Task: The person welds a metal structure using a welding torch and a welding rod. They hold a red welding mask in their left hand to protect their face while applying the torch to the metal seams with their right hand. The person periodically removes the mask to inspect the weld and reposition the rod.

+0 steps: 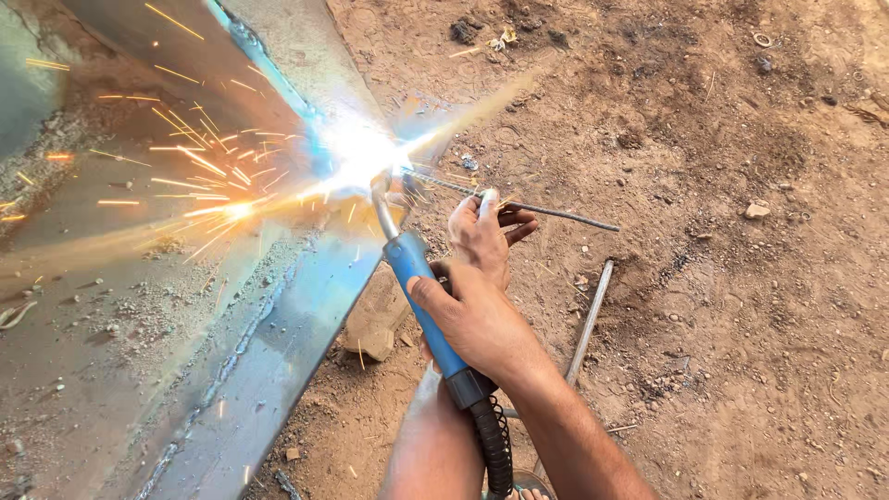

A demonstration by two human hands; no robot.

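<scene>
My right hand (474, 319) grips the blue handle of a welding torch (421, 287). Its bent metal neck reaches up to a bright white arc (356, 153) at the edge of a large grey steel plate (139, 306). Orange sparks fly left across the plate. My left hand (482, 231), just beyond the torch, holds a thin dark metal rod (556, 215) whose far end points into the arc. A black ribbed hose (493, 444) runs from the handle down toward me.
The steel plate has a raised welded seam (250, 343) and grit on it. Bare brown dirt ground (741, 278) lies to the right, with a loose metal bar (589, 324), a flat stone (372, 335) by the plate's edge, and small pebbles.
</scene>
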